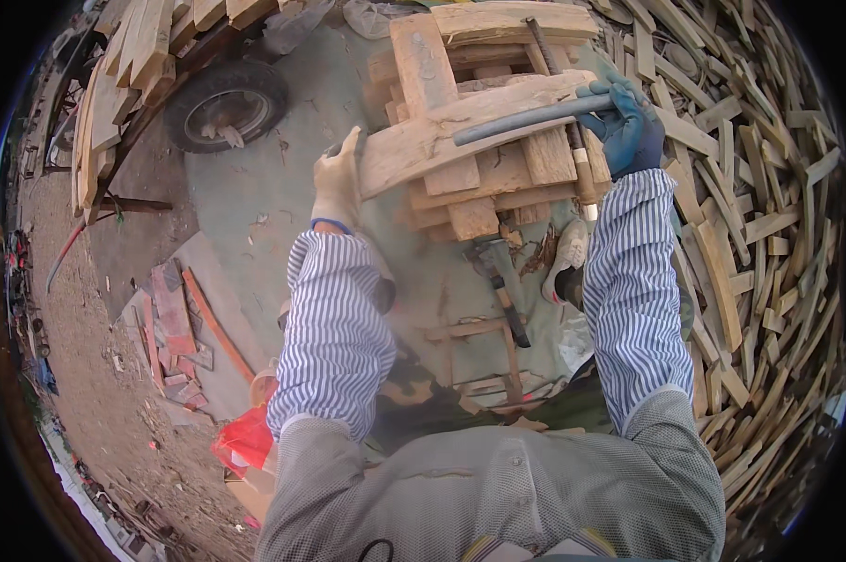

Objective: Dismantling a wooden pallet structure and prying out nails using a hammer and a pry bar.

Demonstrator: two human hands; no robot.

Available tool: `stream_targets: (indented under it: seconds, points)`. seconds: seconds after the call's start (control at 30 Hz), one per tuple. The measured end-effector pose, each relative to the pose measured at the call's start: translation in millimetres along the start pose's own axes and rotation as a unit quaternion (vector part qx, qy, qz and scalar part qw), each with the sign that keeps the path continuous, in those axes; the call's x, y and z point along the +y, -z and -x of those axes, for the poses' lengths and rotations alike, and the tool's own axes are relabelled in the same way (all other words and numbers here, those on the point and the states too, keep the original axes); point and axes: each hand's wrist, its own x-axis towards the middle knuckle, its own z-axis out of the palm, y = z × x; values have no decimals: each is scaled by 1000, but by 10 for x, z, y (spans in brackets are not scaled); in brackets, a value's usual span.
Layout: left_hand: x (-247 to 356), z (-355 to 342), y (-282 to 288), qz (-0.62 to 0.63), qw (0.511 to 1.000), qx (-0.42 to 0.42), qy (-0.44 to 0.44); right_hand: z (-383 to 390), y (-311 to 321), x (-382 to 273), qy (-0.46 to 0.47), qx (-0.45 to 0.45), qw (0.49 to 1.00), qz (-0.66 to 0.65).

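- Lowest in the frame, the person's grey mesh shirt and blue-striped sleeves rise toward the middle; a red plastic bag (pixel 245 438) lies at lower left on the ground.
- Just past the knees, at centre, a wooden-handled hatchet (pixel 502 281) rests on the grey-green concrete floor (pixel 254 197), beside a white shoe (pixel 565 262) and loose thin slats.
- At centre left, the left hand (pixel 337 183), in a cream work glove, is closed on the end of a weathered curved wooden plank (pixel 460 126).
- At upper right, the right hand (pixel 629 126), in a blue glove, is clamped on a grey metal pry bar (pixel 526 120) laid across that plank.
- The plank sits on top of a nailed pallet of pale wooden boards (pixel 479 178), upper centre.
- Risk, as I judge it: if the plank gives suddenly, the bar could slip and jerk toward the left hand, or the board could split and expose nails.
- Around: a heap of scrap wood strips (pixel 769 244) crowds the right side, a black rubber wheel (pixel 224 105) stands upper left, and reddish boards (pixel 175 323) lie at left, leaving little footing.
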Motion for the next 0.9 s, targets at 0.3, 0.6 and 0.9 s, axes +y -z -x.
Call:
stream_targets:
  seconds: [0.3, 0.6, 0.9]
  points:
    - [367, 452, -101, -104, 989, 44, -98, -924, -164, 293, -99, -69, 993, 4]
    - [471, 638, -126, 9, 995, -27, -93, -1486, -474, 505, -196, -141, 961, 133]
    - [472, 636, -114, 17, 998, -7, -63, -1575, -1280, 756, -179, -61, 950, 248]
